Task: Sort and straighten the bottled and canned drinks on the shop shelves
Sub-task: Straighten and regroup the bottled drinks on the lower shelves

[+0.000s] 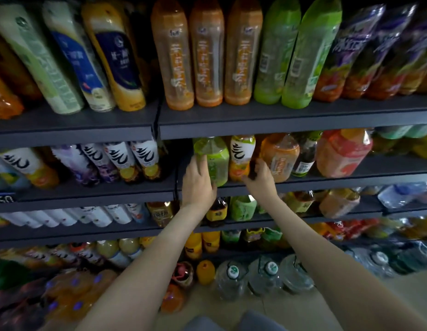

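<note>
**Head view: second shelf part sorted, green bottle in hand**

We are working at the second shelf [327, 183], in the bay right of the upright divider. The left hand [198, 185] grips the green bottle [213, 156], its fingers [203, 163] wrapped round the bottle's left side. The bottle stands at the front edge of that shelf, just beside a white-labelled bottle [241, 154]. The right hand [259, 179] is clenched on a small dark thing [252, 168] low between the white-labelled bottle and an orange bottle [279, 156]; we cannot tell what it is.

As for progress, the top shelf [279, 130] looks done to us: three orange bottles [206, 58] stand together, then two green ones, then the purple-labelled ones. The bay left of the divider also runs in matching rows. The bay under our hands is mixed, with green, white-labelled, orange, a dark glass bottle and a big pink jug side by side. The shelves below look jumbled too. We judge most of the work is left.

The green bottle stands upright, long axis vertical, base on the shelf. Its cap points up, hidden behind the top shelf's front edge. Which way its label faces we cannot tell.
</note>
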`<state>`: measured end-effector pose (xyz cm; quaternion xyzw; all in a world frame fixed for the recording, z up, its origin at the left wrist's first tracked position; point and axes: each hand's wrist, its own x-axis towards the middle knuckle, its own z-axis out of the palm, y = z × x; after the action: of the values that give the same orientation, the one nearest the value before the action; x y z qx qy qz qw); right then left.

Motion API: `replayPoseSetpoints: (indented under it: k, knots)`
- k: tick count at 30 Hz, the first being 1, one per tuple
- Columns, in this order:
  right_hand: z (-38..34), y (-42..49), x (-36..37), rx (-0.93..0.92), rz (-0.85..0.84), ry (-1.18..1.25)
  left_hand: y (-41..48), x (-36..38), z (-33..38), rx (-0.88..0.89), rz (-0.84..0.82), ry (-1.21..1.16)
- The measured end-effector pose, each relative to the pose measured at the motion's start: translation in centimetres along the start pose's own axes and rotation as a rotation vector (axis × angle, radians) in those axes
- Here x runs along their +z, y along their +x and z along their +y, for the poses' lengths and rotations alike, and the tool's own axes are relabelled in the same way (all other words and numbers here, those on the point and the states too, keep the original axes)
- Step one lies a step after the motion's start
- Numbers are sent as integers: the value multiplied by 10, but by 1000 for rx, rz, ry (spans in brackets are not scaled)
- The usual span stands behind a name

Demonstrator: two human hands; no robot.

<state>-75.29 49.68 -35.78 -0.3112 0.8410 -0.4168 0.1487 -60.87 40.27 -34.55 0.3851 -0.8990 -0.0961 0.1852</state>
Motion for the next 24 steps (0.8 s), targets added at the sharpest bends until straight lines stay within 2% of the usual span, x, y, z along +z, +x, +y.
replayPoseSetpoints:
  k: [3,6,12,14,17,21,24]
  knots:
    - [-3,25,15,-39,50,91,2,20,-1,28,99,39]
    - [-6,46,31,-7,110,184,5,36,-5,21,126,49]
    - [3,48,36,-80,206,154,1,48,-10,72,197,-70]
    - [11,31,29,-110,179,183,-7,43,-8,118,133,-96]
    - [13,0,11,-150,91,225,-13,18,-2,154,-67,-242]
    - [-24,-35,-24,-211,-24,287,-12,-31,16,155,-248,-418]
    - [-64,-51,-47,-238,-122,318,-14,-73,31,94,-301,-576]
